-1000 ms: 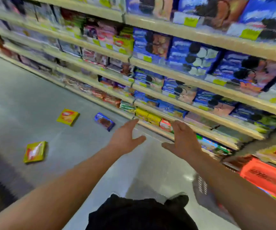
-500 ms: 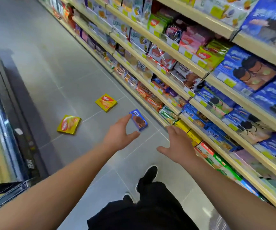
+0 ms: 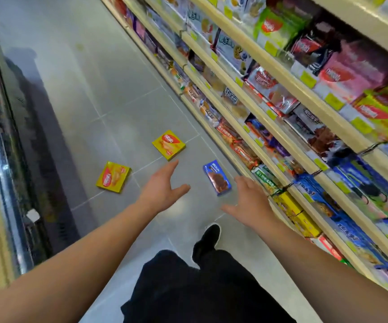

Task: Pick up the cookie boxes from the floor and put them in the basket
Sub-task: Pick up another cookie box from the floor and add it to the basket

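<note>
Both hands reach forward over the floor, holding nothing: the left hand (image 3: pixel 162 187) has straight fingers and its thumb spread wide, and the right hand (image 3: pixel 249 201) is likewise spread. Between them, on the glossy grey floor tiles (image 3: pixel 109 94), lies a small blue cardboard cookie box (image 3: pixel 217 177). Two flat square yellow cardboard boxes (image 3: pixel 169 145) (image 3: pixel 113 176) lie beyond the left hand. Cream-edged shelves (image 3: pixel 281 73) of packets stand to the right.

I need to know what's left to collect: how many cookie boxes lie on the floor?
3: a yellow box farthest, another yellow box to the left, a blue box near the shelves. None looks hidden.
</note>
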Motion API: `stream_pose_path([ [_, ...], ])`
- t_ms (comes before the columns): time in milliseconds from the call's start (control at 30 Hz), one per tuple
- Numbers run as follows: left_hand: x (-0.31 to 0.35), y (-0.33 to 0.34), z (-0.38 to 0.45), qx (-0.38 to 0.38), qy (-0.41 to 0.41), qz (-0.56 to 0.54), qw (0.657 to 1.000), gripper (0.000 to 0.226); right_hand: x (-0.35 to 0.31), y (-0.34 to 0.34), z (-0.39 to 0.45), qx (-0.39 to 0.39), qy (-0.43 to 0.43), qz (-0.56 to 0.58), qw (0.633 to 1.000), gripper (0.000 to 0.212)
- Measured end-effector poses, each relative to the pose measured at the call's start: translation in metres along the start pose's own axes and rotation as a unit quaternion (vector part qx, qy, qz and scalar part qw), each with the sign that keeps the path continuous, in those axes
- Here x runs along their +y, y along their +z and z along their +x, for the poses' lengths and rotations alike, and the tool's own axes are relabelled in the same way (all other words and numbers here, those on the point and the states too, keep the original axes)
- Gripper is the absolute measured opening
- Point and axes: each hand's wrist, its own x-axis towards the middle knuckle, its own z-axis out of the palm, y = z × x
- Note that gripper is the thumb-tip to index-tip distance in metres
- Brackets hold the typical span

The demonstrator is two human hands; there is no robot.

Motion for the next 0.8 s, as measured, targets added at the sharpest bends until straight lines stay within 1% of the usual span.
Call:
stream_pose_path([
  [133, -0.004, -0.007, 0.050, -0.019, -0.005, 0.020, 1.000, 0.079, 0.000, -0.012, 0.049, -0.014, 0.014, 0.005, 1.000, 0.091],
  [200, -0.008, -0.008, 0.075, -0.039, -0.005, 0.022, 0.999, 0.078, -0.001, -0.015, 0.070, -0.013, 0.025, 0.016, 0.999, 0.086],
  [300, -0.021, -0.007, 0.120, -0.080, -0.001, 0.024, 0.997, 0.078, 0.000, -0.014, 0.109, -0.018, 0.059, 0.025, 0.998, 0.079],
  [400, -0.034, 0.000, 0.177, -0.127, 0.021, 0.040, 0.991, 0.077, 0.001, -0.004, 0.147, -0.026, 0.104, 0.042, 0.993, 0.081],
  [467, -0.045, 0.013, 0.222, -0.169, 0.040, 0.053, 0.983, 0.077, 0.004, 0.010, 0.175, -0.018, 0.157, 0.062, 0.985, 0.082],
  [600, -0.063, 0.049, 0.271, -0.232, 0.054, 0.060, 0.969, 0.077, 0.004, 0.044, 0.206, -0.005, 0.226, 0.117, 0.967, 0.076],
  [667, -0.076, 0.075, 0.294, -0.249, 0.054, 0.068, 0.965, 0.077, 0.006, 0.069, 0.221, 0.007, 0.255, 0.140, 0.957, 0.078],
  [800, -0.098, 0.137, 0.342, -0.276, 0.099, 0.103, 0.951, 0.080, 0.023, 0.122, 0.249, 0.002, 0.306, 0.178, 0.935, 0.083],
])
